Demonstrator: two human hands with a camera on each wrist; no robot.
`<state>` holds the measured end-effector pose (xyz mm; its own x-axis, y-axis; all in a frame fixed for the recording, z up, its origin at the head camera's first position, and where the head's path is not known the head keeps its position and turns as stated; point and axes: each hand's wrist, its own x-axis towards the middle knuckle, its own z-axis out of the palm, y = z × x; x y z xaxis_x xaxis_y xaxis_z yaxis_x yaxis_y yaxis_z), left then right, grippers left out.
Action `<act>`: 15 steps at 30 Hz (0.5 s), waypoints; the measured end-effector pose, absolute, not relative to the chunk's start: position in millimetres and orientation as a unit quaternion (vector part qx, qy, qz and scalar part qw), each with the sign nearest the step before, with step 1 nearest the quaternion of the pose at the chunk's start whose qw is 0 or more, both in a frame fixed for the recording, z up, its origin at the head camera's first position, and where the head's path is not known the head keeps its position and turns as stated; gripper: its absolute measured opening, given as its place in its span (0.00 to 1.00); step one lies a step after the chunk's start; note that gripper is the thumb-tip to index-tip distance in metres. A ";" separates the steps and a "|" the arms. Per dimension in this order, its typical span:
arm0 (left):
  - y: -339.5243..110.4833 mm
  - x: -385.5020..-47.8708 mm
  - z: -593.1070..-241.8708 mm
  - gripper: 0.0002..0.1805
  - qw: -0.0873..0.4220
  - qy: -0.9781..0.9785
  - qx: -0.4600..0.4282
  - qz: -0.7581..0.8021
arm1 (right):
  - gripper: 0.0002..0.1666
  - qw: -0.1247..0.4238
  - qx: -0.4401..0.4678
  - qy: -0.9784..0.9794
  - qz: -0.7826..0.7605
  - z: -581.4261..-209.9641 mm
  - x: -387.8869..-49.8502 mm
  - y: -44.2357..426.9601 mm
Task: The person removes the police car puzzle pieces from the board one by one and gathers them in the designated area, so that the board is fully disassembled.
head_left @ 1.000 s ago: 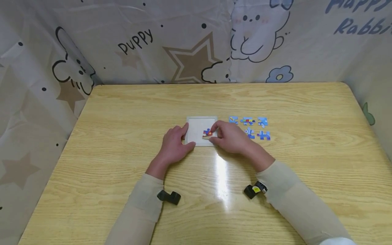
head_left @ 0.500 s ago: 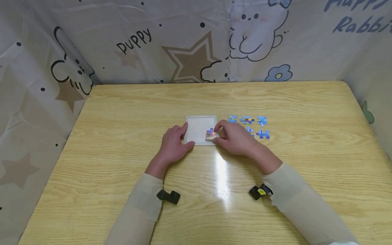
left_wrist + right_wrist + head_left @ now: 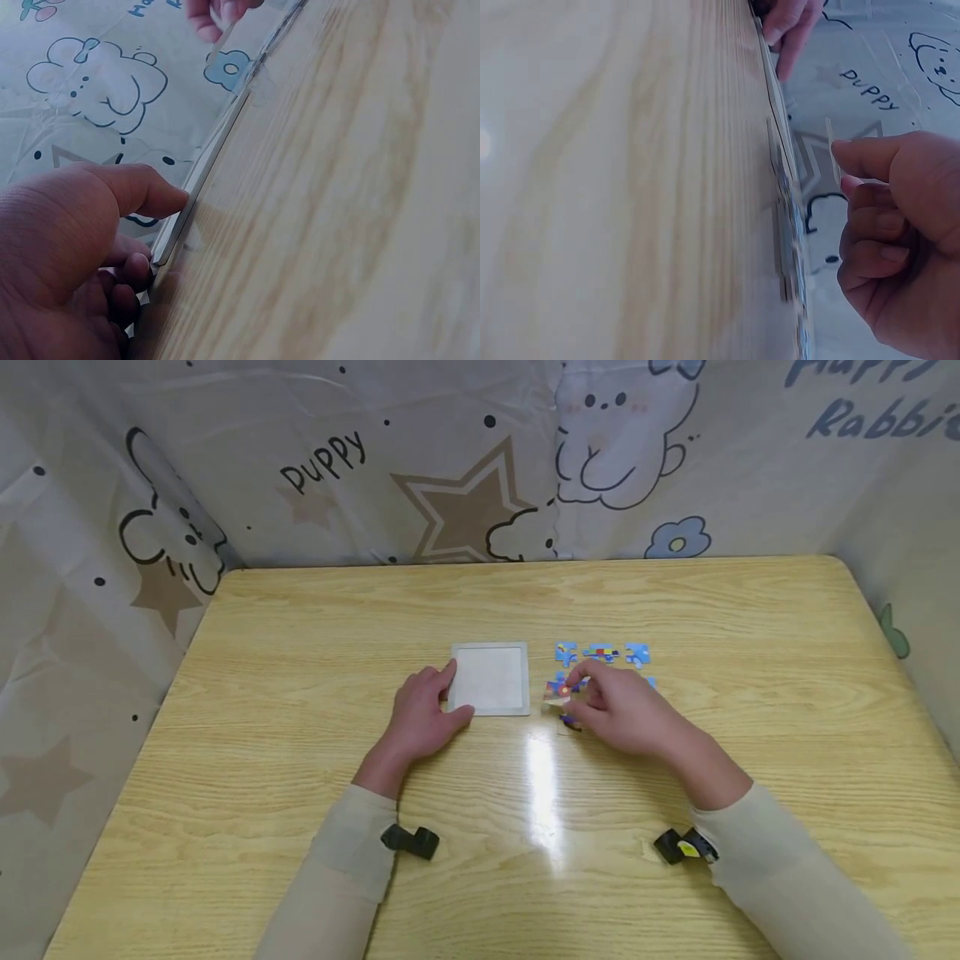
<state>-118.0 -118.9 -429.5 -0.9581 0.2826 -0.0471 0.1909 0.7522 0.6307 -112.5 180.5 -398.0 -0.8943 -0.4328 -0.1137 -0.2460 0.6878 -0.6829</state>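
Note:
A square white puzzle tray [image 3: 491, 645] lies on the table with bare backing inside its raised rim. My left hand [image 3: 427, 714] holds the tray at its left side, thumb at the near corner; in the left wrist view the thumb [image 3: 154, 187] presses the tray's edge. Just right of the tray, my right hand [image 3: 626, 710] pinches a red and blue puzzle piece [image 3: 557, 692] between thumb and forefinger. The right wrist view shows this piece edge-on, raised off the table, with the other fingers curled in.
Several blue puzzle pieces [image 3: 602, 652] lie in a row right of the tray. More pieces [image 3: 567, 722] lie under and beside my right hand, partly hidden. The wooden table [image 3: 337, 618] meets a printed cloth [image 3: 465, 460] at the back.
My right hand has lifted the red and blue puzzle piece out of the tray and moved it right, over the loose pieces. The left hand stays at the tray.

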 end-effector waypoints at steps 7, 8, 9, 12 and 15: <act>-119.2 -117.5 -429.8 0.42 0.070 0.933 0.127 0.330 | 0.15 0.128 -0.178 0.912 -0.347 -395.5 -99.5 204.7; -119.3 -117.5 -429.9 0.42 0.070 0.933 0.127 0.330 | 0.15 0.127 -0.176 0.912 -0.347 -395.3 -97.9 207.7; -119.3 -117.6 -430.0 0.42 0.069 0.932 0.128 0.331 | 0.15 0.125 -0.174 0.913 -0.348 -395.5 -96.4 210.8; -119.7 -117.8 -430.7 0.42 0.069 0.932 0.129 0.332 | 0.15 0.118 -0.171 0.914 -0.349 -396.6 -91.9 220.7; -119.7 -117.8 -430.9 0.42 0.069 0.931 0.131 0.333 | 0.15 0.107 -0.170 0.915 -0.349 -399.6 -88.0 231.6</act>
<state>-117.8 -119.7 -430.9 -0.9560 0.2905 -0.0412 0.1985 0.7438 0.6382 -88.0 231.6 -399.6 -0.9190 -0.3864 -0.0779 -0.2367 0.6990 -0.6748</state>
